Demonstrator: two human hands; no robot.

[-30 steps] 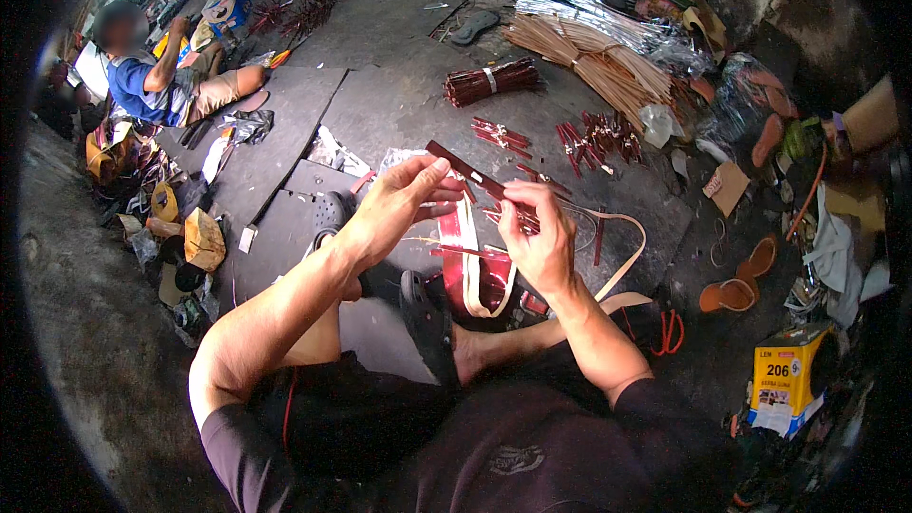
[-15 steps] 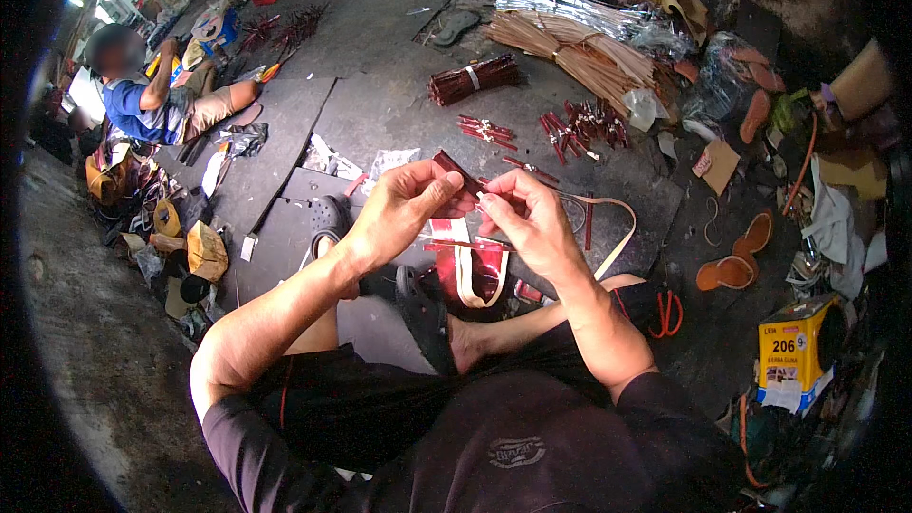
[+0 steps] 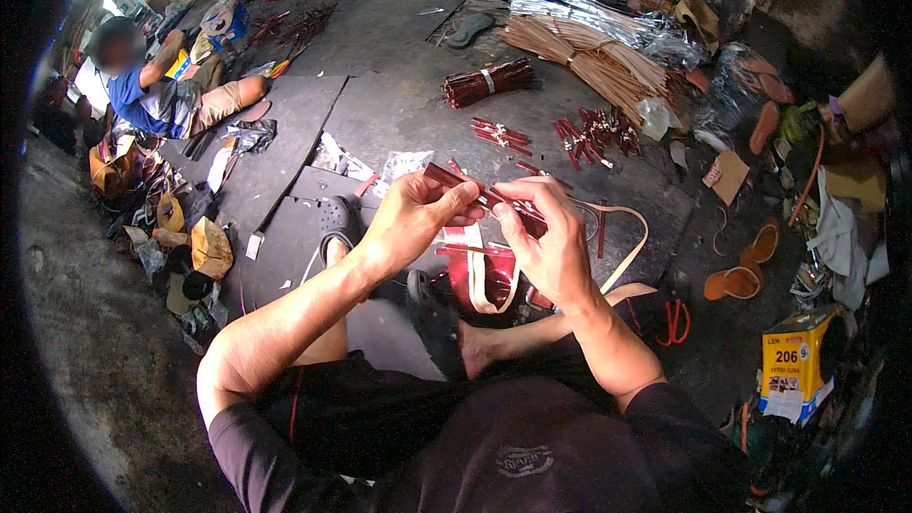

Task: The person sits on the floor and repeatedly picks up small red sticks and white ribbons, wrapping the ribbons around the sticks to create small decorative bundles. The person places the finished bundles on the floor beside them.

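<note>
Over my lap, a glossy dark red strap [image 3: 443,175] is stretched between my two hands. My left hand [image 3: 410,217] pinches one end between thumb and fingers. My right hand [image 3: 545,228] is closed round the other part, thumb beneath and fingers over the top. The fingers cover the middle, so I cannot tell if it is one strip or two. Just below lie a red sheet piece [image 3: 463,277] and a loop of cream band [image 3: 487,302]. Short red straps with pale ties [image 3: 501,136] lie beyond my hands, and another small heap [image 3: 598,136] sits to their right.
A tied bundle of dark red strips [image 3: 489,83] and a long tan bundle [image 3: 584,62] lie farther off. Red-handled scissors [image 3: 674,322], orange sandals [image 3: 743,273] and a yellow box [image 3: 798,366] are at right. Another person [image 3: 157,100] sits at far left.
My right hand has moved from a fingertip pinch at the strap's end to a fuller grip over it. The strap is now straighter between my hands. The whole view has shifted slightly.
</note>
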